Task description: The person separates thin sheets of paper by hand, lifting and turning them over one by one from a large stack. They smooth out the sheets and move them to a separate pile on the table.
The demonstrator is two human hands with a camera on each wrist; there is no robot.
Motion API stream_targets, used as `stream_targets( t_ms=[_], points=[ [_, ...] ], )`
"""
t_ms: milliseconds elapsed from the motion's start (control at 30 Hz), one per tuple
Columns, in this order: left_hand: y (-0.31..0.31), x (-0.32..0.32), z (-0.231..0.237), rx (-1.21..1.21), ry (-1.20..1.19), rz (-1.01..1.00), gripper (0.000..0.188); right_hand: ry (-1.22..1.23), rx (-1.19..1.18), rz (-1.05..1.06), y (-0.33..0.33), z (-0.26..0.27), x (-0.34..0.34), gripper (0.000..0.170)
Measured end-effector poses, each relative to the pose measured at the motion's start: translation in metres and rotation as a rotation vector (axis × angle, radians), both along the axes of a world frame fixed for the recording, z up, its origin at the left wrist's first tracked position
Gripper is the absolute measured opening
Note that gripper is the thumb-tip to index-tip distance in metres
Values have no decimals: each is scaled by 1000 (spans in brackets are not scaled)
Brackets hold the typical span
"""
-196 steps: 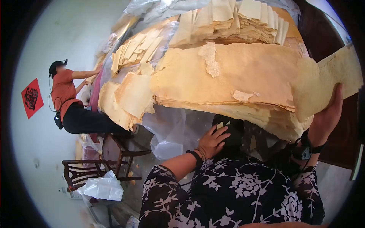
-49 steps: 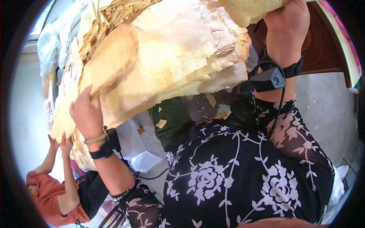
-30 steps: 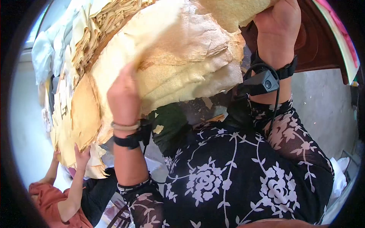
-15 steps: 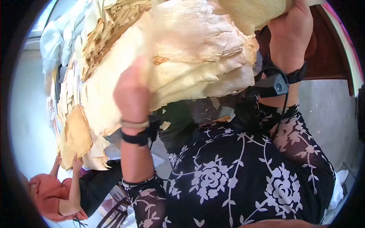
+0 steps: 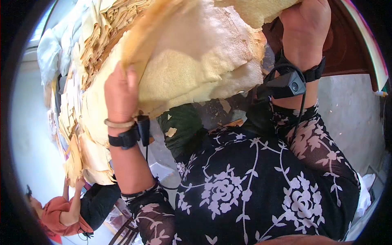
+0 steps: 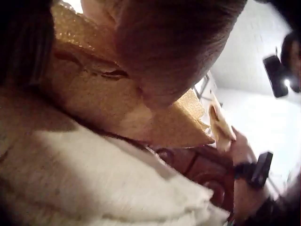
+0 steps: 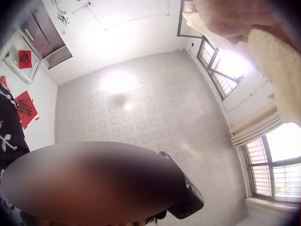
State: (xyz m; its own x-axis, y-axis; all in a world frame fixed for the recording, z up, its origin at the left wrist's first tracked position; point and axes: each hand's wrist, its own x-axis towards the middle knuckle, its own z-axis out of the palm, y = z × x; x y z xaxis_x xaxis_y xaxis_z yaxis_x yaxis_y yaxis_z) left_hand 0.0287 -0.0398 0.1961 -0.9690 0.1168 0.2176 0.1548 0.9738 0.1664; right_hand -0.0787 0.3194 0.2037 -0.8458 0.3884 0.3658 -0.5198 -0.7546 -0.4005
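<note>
My left hand [image 5: 121, 92] pinches the edge of a large thin yellow-brown sheet [image 5: 141, 49], which looks like dried bean curd skin. This sheet is raised and blurred above a stack of similar pale sheets [image 5: 175, 77]. In the left wrist view, the thumb [image 6: 174, 56] lies against the sheet [image 6: 108, 99]. At the upper right, my right hand [image 5: 307, 18] holds another yellowish sheet [image 5: 261, 10], its fingers mostly hidden. The right wrist view shows fingers [image 7: 230, 19] on that sheet [image 7: 277, 70].
Folded sheets [image 5: 102, 41] are piled at the far left, beside clear plastic [image 5: 49, 51]. Another person [image 5: 65, 210] at lower left handles a sheet [image 5: 74, 163]. Dark wooden furniture [image 5: 347, 45] stands at right. Flakes [image 5: 170, 132] lie on my lap.
My left hand has left my lap and now lifts a sheet over the stack, lately shifting a little left. My right hand still holds its sheet. The other person's sheet has turned edge-on.
</note>
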Motion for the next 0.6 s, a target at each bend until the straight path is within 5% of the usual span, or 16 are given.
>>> stream_targets(
  t_ms=[100,200,267,333,500,600],
  points=[
    [-12,-6,5,352,70,34,21,6,-3,8,0,1,3,38],
    [-15,-2,-10,404,16,101,24,13,-4,22,2,4,6,39],
    [-11,2,-31,378,41,86,21,17,1,33,3,7,10,39],
    [10,13,-40,-97,190,-87,27,18,-3,57,1,8,13,39],
    [54,34,-21,-142,43,-261,59,-210,-53,-40,-23,34,29,41],
    [32,30,6,59,-183,-325,67,-145,-80,695,-25,-1,23,39]
  ],
)
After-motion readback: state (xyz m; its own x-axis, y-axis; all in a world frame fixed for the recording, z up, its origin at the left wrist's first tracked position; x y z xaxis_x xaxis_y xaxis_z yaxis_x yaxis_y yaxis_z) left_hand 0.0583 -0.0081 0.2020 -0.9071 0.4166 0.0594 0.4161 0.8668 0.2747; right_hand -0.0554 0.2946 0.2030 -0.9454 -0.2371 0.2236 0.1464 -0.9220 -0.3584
